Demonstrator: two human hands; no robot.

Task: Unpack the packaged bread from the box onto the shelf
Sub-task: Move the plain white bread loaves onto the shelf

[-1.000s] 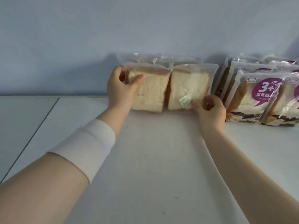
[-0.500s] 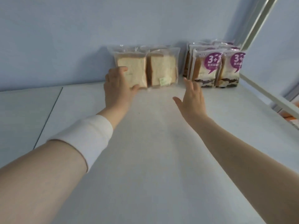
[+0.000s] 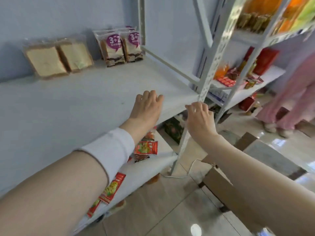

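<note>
Clear packs of sliced white bread point(image 3: 58, 58) stand against the back wall of the white shelf point(image 3: 85, 99). To their right stand bread packs with purple labels point(image 3: 119, 46). My left hand point(image 3: 146, 106) hovers over the shelf's front right part, fingers loosely bent, holding nothing. Just off the shelf's front corner is my right hand point(image 3: 199, 116), also empty, its fingers relaxed. A cardboard box point(image 3: 221, 183) sits on the floor under my right forearm; its inside is hidden.
A perforated metal upright point(image 3: 211, 72) rises at the shelf's front right corner. Red snack packets point(image 3: 146, 147) lie on the lower shelf. A neighbouring rack point(image 3: 247, 79) holds red and orange goods. A person in pink point(image 3: 293, 92) stands at far right on the tiled floor.
Both hands have let go of the sliced bread and drawn back to the shelf's front edge. My view has swung right and down, bringing the upright, lower shelf and floor into sight.
</note>
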